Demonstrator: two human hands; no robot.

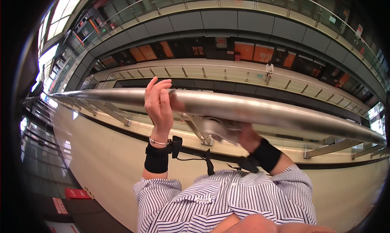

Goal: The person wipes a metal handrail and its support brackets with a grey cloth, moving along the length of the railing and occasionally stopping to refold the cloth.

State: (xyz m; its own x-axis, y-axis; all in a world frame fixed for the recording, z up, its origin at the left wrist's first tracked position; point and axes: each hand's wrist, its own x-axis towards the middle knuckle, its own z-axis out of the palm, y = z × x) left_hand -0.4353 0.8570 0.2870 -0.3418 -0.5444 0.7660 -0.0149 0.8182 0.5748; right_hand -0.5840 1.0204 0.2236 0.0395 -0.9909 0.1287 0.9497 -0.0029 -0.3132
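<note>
A thick round metal handrail (252,109) runs across the view in front of me. My left hand (159,103) is raised against its near side, palm turned toward the rail. Its fingers point up past the rail's top, slightly bent and apart, with nothing seen in them. Just below the rail is my right hand (249,138), smeared by motion, its fingers mostly hidden. It appears to hold a grey, cloth-like thing (219,129), also blurred, close under the rail. Black bands circle both wrists, and a thin bracelet (158,141) sits above the left one.
Slanted metal posts (115,114) and glass panels support the handrail. Beyond lie an open atrium and balconies with glass railings (225,73). A person (269,68) stands on the far walkway. A red box-shaped thing (78,193) lies at lower left, beside the pale floor (101,151).
</note>
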